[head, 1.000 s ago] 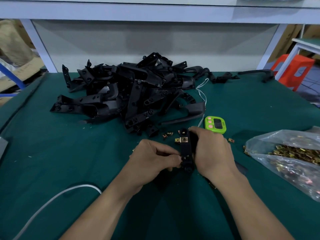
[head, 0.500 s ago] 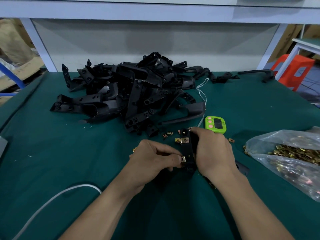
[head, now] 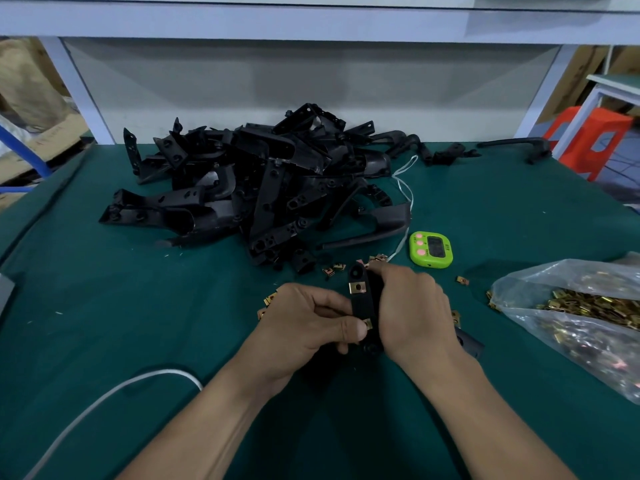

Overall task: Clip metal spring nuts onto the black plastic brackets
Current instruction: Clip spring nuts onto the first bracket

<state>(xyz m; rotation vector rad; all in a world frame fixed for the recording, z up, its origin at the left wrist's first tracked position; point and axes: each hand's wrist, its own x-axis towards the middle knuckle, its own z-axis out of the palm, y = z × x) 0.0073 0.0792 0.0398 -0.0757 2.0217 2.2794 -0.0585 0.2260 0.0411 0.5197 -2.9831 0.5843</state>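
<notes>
R hand (head: 412,313) wraps the black bracket (head: 363,303) from its right side, fingers curled round it. It holds the bracket roughly on end just over the counter (head: 104,306), close in front of the person. L hand (head: 304,327) grip is closed to a tight pinch, thumb and forefinger on a small brass spring nut (head: 367,323) at the bracket's lower end. The thumb hides most of it, so can't tell if it's fully seated. An upper nut (head: 357,287) is already clipped on higher up the same bracket, hole facing up.

Step in hand, my read: pushing the 2nd nut home.

To do it well:
- Keep the nut square to the bracket edge, both legs straddling the plastic, not one leg riding on top.
- Push straight in w/ the thumb pad while the R hand braces from the opposite side.
- Stop when the nut hole lines up w/ the bracket hole, then check vs the upper nut.
- Risk: a skewed nut springs off or bends open.

More stock is near. Loose nuts (head: 334,268) lie just beyond the hands and a clear bag (head: 588,313) of them sits at right. The bracket pile (head: 263,188) is at the back, w/ a green timer (head: 431,250) beside it.
</notes>
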